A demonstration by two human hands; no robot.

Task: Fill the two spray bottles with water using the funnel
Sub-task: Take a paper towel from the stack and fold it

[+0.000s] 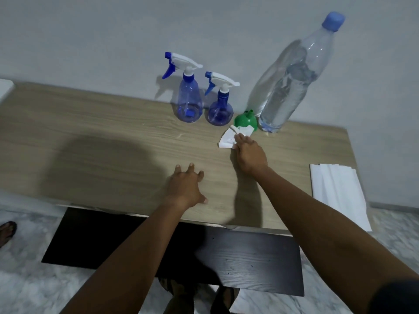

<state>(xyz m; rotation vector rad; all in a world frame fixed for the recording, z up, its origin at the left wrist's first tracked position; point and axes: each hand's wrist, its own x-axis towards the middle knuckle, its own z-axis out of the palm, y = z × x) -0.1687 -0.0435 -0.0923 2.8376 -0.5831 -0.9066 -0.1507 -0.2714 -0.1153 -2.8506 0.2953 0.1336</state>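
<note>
Pale wooden table (90, 123) by a grey wall. Right hand (250, 155) has its fingertips on a white paper tissue (226, 140); I cannot tell if it pinches. Small green plastic funnel (243, 120) sits at its 12 o'clock, touching the tissue. Tall blue see-through spray bottle (189, 103) and short blue spray bottle (220, 112) stand at 11. Left hand (186, 186) lies flat, holding nothing.

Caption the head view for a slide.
Right hand touches a white tissue by the green funnel; left hand rests on the table, spray bottles and water bottle untouched.
</note>
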